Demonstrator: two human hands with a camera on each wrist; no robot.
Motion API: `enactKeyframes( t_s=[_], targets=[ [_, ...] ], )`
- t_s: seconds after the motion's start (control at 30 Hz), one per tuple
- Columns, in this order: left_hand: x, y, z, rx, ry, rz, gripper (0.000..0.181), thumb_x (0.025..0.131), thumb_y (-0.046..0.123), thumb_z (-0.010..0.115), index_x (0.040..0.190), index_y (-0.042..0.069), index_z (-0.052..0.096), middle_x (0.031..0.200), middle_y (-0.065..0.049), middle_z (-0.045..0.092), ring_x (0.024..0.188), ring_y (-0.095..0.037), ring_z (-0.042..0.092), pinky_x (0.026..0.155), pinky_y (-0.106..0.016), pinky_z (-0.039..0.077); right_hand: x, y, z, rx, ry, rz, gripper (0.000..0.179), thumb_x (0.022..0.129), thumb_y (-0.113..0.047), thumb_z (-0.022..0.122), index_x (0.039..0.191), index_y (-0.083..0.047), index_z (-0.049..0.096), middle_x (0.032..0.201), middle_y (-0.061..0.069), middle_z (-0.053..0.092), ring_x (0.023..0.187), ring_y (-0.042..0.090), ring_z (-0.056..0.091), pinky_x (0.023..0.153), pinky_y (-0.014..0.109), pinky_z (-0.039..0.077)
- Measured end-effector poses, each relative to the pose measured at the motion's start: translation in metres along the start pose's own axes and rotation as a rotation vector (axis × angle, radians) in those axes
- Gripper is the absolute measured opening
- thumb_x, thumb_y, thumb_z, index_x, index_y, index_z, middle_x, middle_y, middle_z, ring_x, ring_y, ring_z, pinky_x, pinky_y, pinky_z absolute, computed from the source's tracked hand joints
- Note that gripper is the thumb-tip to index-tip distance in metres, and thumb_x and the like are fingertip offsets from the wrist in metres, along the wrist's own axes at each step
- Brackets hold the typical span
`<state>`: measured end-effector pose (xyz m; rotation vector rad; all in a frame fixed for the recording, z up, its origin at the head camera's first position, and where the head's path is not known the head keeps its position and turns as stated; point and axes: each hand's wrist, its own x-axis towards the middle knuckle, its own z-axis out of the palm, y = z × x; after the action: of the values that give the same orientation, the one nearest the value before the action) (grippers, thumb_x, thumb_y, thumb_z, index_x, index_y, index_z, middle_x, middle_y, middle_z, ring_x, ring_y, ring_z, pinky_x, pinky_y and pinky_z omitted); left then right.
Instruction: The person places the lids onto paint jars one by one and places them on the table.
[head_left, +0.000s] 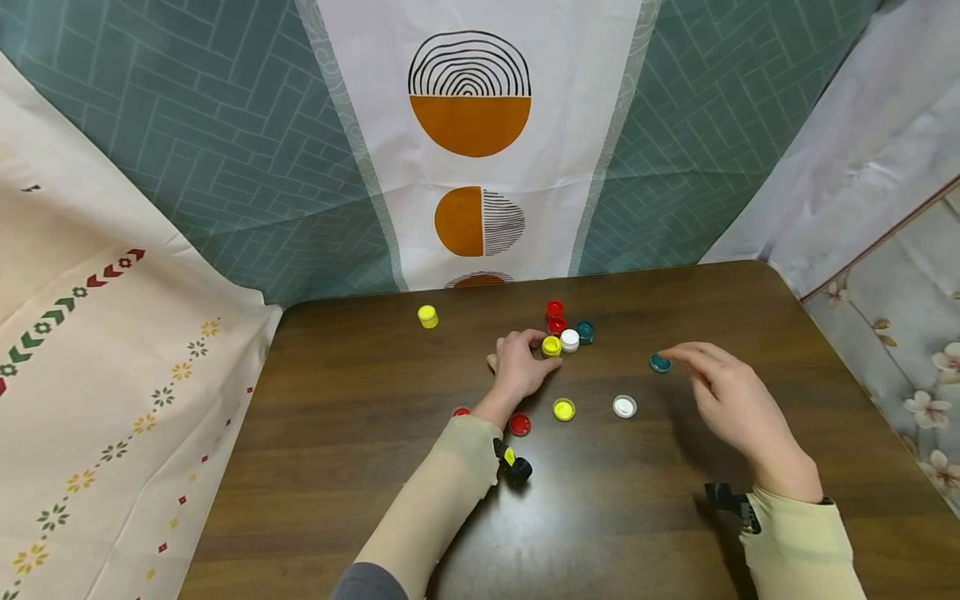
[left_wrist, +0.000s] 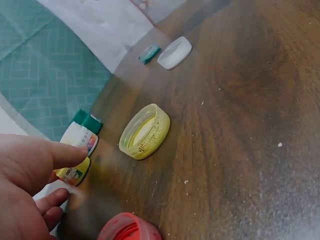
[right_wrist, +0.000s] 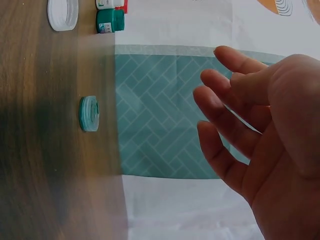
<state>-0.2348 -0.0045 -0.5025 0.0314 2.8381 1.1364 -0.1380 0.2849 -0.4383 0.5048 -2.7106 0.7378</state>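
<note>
My left hand point(head_left: 517, 364) reaches to a small yellow paint jar point(head_left: 551, 347), with thumb and index finger at its sides. The jar stands in a cluster with a white jar point(head_left: 570, 340), a teal jar point(head_left: 586, 332) and two red jars point(head_left: 557, 326). In the left wrist view, the thumb partly hides the yellow jar point(left_wrist: 75, 172). My right hand point(head_left: 731, 404) hovers above a teal lid point(head_left: 660, 363), fingers loosely bent and holding nothing. The right wrist view shows a gap between those fingers and the teal lid point(right_wrist: 89, 114).
A white lid point(head_left: 624, 407), a yellow lid point(head_left: 564, 409) and a red lid point(head_left: 520, 425) lie nearer me on the brown table point(head_left: 360, 467). Another red piece point(head_left: 461, 411) peeks out beside my left forearm. A second yellow jar point(head_left: 427, 317) stands apart at the back left.
</note>
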Motion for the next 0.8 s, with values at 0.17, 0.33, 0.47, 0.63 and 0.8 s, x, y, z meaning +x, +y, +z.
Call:
enactKeyframes(
  t_s=[0.17, 0.33, 0.47, 0.63, 0.8],
  targets=[
    [0.002, -0.001, 0.003, -0.002, 0.009, -0.011, 0.044, 0.093, 0.034, 0.087, 0.131, 0.017, 0.074, 0.121, -0.003, 0.067, 0.117, -0.025, 0.052, 0.095, -0.052, 0.033, 0.001, -0.002, 0.002, 0.019, 0.003, 0.017, 0.034, 0.103, 0.005, 0.061, 0.131, -0.01, 0.074, 0.133, 0.012, 0.068, 0.107, 0.03, 0.067, 0.081, 0.046, 0.05],
    [0.002, -0.003, 0.003, -0.029, 0.028, -0.007, 0.04, 0.092, 0.034, 0.088, 0.126, 0.015, 0.076, 0.12, -0.001, 0.07, 0.117, -0.025, 0.053, 0.095, -0.052, 0.033, 0.001, -0.004, 0.004, 0.048, -0.001, 0.023, 0.028, 0.106, -0.003, 0.065, 0.131, -0.011, 0.074, 0.132, 0.009, 0.069, 0.113, 0.033, 0.069, 0.087, 0.054, 0.053],
    [0.002, -0.007, -0.002, -0.115, 0.062, 0.015, 0.038, 0.092, 0.029, 0.088, 0.123, 0.013, 0.074, 0.119, -0.002, 0.073, 0.116, -0.025, 0.057, 0.098, -0.05, 0.035, 0.001, -0.005, 0.005, 0.048, -0.011, 0.016, 0.026, 0.108, -0.009, 0.065, 0.131, -0.012, 0.074, 0.132, 0.009, 0.069, 0.111, 0.031, 0.069, 0.087, 0.054, 0.053],
    [-0.006, -0.015, -0.026, -0.253, 0.11, 0.118, 0.038, 0.091, 0.023, 0.086, 0.124, 0.012, 0.072, 0.119, -0.006, 0.072, 0.118, -0.03, 0.06, 0.1, -0.046, 0.044, 0.002, -0.007, 0.01, 0.034, -0.043, 0.005, 0.025, 0.107, -0.013, 0.067, 0.132, -0.012, 0.073, 0.127, 0.008, 0.071, 0.104, 0.028, 0.071, 0.084, 0.053, 0.054],
    [-0.037, -0.034, -0.063, -0.454, 0.108, 0.26, 0.039, 0.094, 0.02, 0.084, 0.13, 0.012, 0.073, 0.123, -0.005, 0.072, 0.114, -0.039, 0.061, 0.094, -0.055, 0.048, 0.005, -0.015, 0.023, 0.039, -0.133, -0.011, 0.03, 0.105, -0.014, 0.071, 0.135, -0.012, 0.072, 0.126, 0.006, 0.073, 0.104, 0.025, 0.071, 0.085, 0.051, 0.057]
  ],
)
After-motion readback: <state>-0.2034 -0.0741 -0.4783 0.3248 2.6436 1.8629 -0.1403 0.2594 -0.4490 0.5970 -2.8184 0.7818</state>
